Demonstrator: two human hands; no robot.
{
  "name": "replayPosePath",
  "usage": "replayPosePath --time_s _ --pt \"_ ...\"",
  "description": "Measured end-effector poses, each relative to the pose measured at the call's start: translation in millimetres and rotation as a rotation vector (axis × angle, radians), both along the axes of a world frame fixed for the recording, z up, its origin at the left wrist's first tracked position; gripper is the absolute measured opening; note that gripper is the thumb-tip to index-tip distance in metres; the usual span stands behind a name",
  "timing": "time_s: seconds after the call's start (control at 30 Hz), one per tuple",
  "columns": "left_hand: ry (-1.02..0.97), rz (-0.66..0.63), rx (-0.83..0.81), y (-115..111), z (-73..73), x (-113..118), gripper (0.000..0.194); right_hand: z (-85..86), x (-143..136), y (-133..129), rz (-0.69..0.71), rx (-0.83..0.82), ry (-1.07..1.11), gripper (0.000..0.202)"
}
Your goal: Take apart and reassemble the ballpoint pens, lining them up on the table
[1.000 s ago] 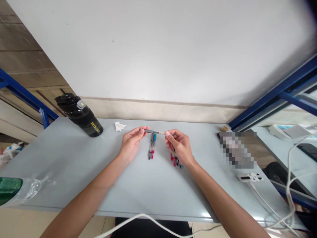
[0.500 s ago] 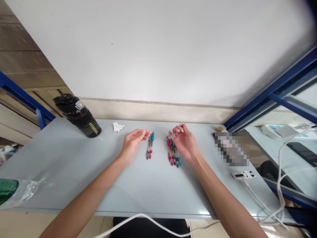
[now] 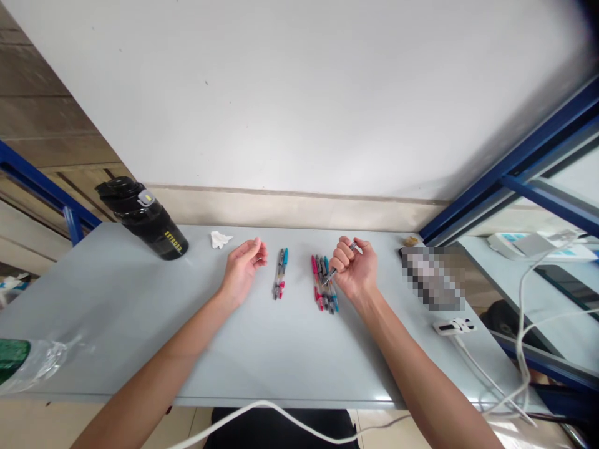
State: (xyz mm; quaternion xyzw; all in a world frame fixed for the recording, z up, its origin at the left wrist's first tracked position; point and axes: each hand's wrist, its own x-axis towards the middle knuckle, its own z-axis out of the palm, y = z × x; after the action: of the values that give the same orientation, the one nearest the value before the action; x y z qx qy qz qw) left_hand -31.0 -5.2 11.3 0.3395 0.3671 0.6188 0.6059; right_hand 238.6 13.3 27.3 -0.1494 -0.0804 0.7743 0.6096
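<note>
Currently gripping pen (image 3: 330, 274) in curled fingers of right hand (image 3: 355, 265), slanted, over or beside right pens (image 3: 316, 278). With left hand (image 3: 242, 268) loosely half-curled, holding nothing visible, left of left pens (image 3: 283, 272). Probably light, stiff, smooth; could slip or roll. Best taken mid-barrel between thumb and fingertips.

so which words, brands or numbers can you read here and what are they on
"EXTROAD", as best it reads: yellow letters on the black bottle.
Pair of pens and group of pens: any print too small to read.
Held pen in the right hand: nothing legible.
Pixelated item: cannot be read.
</note>
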Motion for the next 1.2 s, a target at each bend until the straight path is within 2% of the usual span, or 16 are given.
replayPosePath --time_s 0.2,0.3,0.43,0.53,0.63,0.8,0.9,1.03,1.13,1.2 --pt "0.087 -0.011 0.026 -0.2 -2.9 0.0 0.031 0.1 0.9 -0.5 -0.027 0.024 -0.049 0.029" --pt "0.308 0.02 0.099 -1.3 -5.2 1.4 0.032 3.3 -0.1 -2.2 -0.043 0.089 -0.072 0.037" --pt "0.706 0.035 0.247 -2.9 -10.3 3.5 0.027 11.2 -4.6 -2.8 -0.063 0.199 -0.142 0.047" --pt "1.01 0.018 0.448 -3.6 -17.1 3.6 0.014 15.7 -6.1 0.4 -0.12 0.277 -0.302 0.042" --pt "1.174 0.006 0.624 -2.9 -24.6 2.0 0.013 21.2 -1.2 3.3 -0.175 0.313 -0.521 0.041" --pt "1.25 0.014 0.619 1.4 -30.8 -3.7 0.011 26.5 27.7 -9.6 -0.326 0.443 -0.885 0.045" --pt "1.299 0.0 0.574 2.8 -31.9 -5.3 0.011 12.8 56.8 -30.7 -0.453 0.496 -1.244 0.044" --pt "1.345 -0.033 0.549 1.4 -34.1 -3.0 0.013 -23.4 88.5 -63.8 -0.443 0.591 -1.882 0.042" --pt "1.358 -0.052 0.552 -0.1 -35.7 -0.7 0.016 -46.2 93.9 -82.0 -0.401 0.691 -2.082 0.043" --pt "1.361 -0.056 0.561 -0.6 -36.6 0.1 0.018 -52.7 90.3 -89.1 -0.348 0.761 -2.118 0.042"
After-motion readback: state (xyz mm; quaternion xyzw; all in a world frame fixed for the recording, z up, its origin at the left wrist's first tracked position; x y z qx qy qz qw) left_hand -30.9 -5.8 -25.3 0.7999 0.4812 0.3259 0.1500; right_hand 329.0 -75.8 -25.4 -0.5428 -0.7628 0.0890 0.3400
